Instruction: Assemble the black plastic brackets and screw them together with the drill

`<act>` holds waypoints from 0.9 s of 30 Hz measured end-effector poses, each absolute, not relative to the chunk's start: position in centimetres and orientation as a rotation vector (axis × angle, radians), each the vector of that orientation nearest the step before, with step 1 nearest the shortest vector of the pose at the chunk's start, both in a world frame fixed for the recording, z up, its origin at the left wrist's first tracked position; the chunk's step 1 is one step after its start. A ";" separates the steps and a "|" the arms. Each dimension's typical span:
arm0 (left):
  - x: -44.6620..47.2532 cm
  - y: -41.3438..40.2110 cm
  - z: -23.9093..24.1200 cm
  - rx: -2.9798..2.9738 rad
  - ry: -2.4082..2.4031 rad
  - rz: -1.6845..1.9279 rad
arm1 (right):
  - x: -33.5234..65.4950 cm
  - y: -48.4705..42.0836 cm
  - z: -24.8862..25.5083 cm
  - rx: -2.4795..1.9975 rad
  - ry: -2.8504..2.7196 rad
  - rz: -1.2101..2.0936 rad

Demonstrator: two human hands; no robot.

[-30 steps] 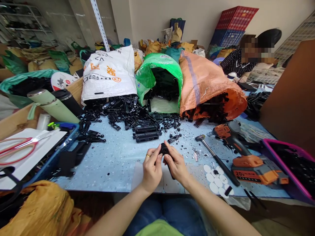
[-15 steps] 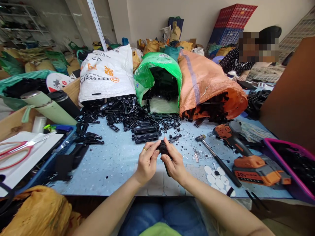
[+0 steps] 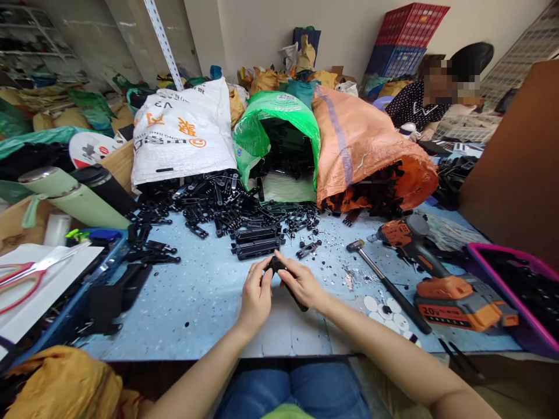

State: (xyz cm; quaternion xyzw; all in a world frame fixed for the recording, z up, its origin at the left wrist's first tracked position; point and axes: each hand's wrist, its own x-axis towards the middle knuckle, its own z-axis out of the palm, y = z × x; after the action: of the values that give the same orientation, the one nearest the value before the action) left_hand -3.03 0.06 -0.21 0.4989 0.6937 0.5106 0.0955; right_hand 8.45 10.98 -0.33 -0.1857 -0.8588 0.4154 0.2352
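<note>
My left hand (image 3: 255,294) and my right hand (image 3: 301,284) meet over the middle of the blue speckled table (image 3: 196,297). Both are closed on a long black plastic part (image 3: 286,282) held between them, its far end pinched by the fingertips and its near end sticking out below my right hand. A stack of finished black parts (image 3: 257,240) lies just beyond the hands. A heap of loose black plastic pieces (image 3: 218,201) spreads behind it.
A white sack (image 3: 183,134), a green sack (image 3: 279,125) and an orange sack (image 3: 367,151) spill black parts at the back. A hammer (image 3: 386,285), an orange cordless drill (image 3: 437,273) and white discs (image 3: 388,311) lie right. A blue tray (image 3: 94,270) and scissors (image 3: 26,273) sit left. Another person (image 3: 419,99) works far right.
Both hands have lowered slightly toward the table and shifted a little left, still gripping the black part, which now lies flatter.
</note>
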 end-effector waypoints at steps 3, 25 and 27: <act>-2.9 -1.0 -1.6 1.567 2.309 1.159 | 9.3 17.5 -0.7 -0.828 -2.466 0.984; -2.6 -0.8 -0.5 1.734 1.876 0.935 | 17.9 18.4 0.0 -1.090 -1.727 2.048; -1.5 -0.1 -0.3 1.405 1.736 1.236 | 18.5 14.6 -0.1 -0.895 -1.835 2.304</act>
State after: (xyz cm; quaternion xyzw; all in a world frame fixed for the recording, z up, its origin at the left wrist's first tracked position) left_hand -1.50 -0.07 -0.31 0.5268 0.6509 0.4632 0.2901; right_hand 18.46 14.56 -0.06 -0.2905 -0.5960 0.7480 0.0316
